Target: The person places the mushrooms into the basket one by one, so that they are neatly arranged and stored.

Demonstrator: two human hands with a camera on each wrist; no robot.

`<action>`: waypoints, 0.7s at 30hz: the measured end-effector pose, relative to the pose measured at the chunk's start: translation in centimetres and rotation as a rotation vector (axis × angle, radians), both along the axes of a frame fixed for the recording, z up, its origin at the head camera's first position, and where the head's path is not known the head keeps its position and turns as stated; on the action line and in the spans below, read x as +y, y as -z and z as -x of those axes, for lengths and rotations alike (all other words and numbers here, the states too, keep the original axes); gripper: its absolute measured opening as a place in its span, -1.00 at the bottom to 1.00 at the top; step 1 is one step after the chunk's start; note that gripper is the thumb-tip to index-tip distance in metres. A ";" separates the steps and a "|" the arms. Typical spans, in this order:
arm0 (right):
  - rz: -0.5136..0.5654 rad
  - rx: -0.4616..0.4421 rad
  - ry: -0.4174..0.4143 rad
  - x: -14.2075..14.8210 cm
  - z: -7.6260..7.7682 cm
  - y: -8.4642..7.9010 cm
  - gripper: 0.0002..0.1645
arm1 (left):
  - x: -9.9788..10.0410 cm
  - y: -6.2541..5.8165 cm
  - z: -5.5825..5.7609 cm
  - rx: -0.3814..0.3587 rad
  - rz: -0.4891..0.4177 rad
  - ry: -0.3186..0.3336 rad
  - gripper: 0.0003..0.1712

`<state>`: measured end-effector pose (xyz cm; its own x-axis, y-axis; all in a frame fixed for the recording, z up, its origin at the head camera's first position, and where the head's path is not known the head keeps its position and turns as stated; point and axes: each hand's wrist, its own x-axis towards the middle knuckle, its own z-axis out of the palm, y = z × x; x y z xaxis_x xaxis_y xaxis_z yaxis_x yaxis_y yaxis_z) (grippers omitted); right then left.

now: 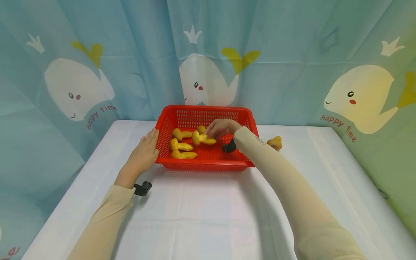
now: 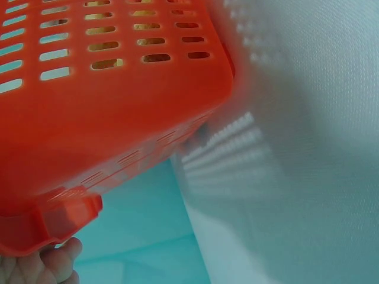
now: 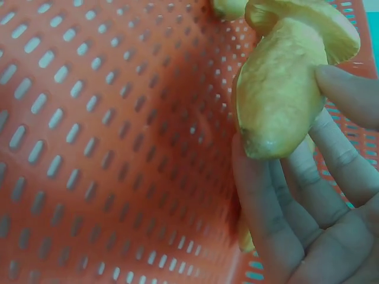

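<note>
A red perforated plastic basket [image 1: 208,162] stands on the table with several yellow mushrooms [image 1: 183,155] grouped in its left part. My right hand [image 1: 221,128] is inside the basket, pinching another yellow mushroom [image 3: 281,89] between thumb and fingers. In the right wrist view its cap points up and away, its stem end toward the camera. My left hand [image 1: 144,150] lies against the left rim of the basket with fingers extended; the left wrist view shows part of that hand [image 2: 41,266] by the rim's handle.
To the right of the basket, partly behind my right sleeve [image 1: 279,173], a yellow-brown mushroom [image 1: 275,142] lies on the white table [image 1: 195,216]. Blue curtains [image 1: 136,54] with printed whales hang behind and at the sides.
</note>
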<state>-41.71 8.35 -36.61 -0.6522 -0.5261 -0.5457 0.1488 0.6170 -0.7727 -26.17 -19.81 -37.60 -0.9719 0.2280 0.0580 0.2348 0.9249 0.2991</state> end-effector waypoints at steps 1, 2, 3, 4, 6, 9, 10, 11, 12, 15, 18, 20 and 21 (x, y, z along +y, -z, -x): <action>0.004 -0.011 0.001 -0.1 0.0 0.1 -0.78 | 0.0 0.0 0.0 -0.003 0.001 -0.002 -0.27; 0.006 -0.024 0.000 -0.2 0.0 0.3 -0.80 | 0.0 0.0 0.0 -0.004 0.003 -0.004 -0.27; 0.010 -0.038 -0.002 -0.2 0.0 0.4 -0.82 | 0.0 0.1 0.0 -0.007 0.003 -0.006 -0.27; 0.010 -0.046 0.001 -0.3 0.1 0.5 -0.85 | 0.0 0.1 0.0 -0.009 0.003 -0.007 -0.27; 0.005 -0.048 0.005 -0.4 0.1 0.7 -0.89 | 0.0 0.1 0.0 -0.010 0.002 -0.006 -0.27; -0.009 -0.028 0.015 -0.6 0.1 1.0 -0.92 | 0.0 0.0 0.0 -0.007 0.002 -0.005 -0.27; -0.014 -0.018 0.023 -0.6 0.1 1.1 -0.92 | 0.0 0.0 0.0 -0.005 0.002 -0.005 -0.27; -0.018 -0.010 0.029 -0.6 0.1 1.1 -0.92 | 0.0 0.0 0.0 -0.004 0.002 -0.005 -0.27; -0.023 -0.003 0.037 -0.7 0.0 1.2 -0.91 | 0.0 0.0 0.0 -0.003 0.002 -0.005 -0.27; -0.037 0.012 0.069 -0.7 0.0 1.4 -0.86 | 0.0 0.0 0.0 -0.001 -0.001 -0.005 -0.27; -0.054 0.027 0.085 -0.7 0.0 1.5 -0.78 | 0.1 0.0 0.0 -0.001 -0.003 -0.002 -0.27; -0.062 0.033 0.086 -0.7 0.0 1.6 -0.74 | 0.1 0.0 0.0 0.001 -0.003 0.001 -0.27; -0.066 0.036 0.089 -0.6 0.0 1.6 -0.72 | 0.1 0.0 0.0 0.001 -0.003 0.001 -0.27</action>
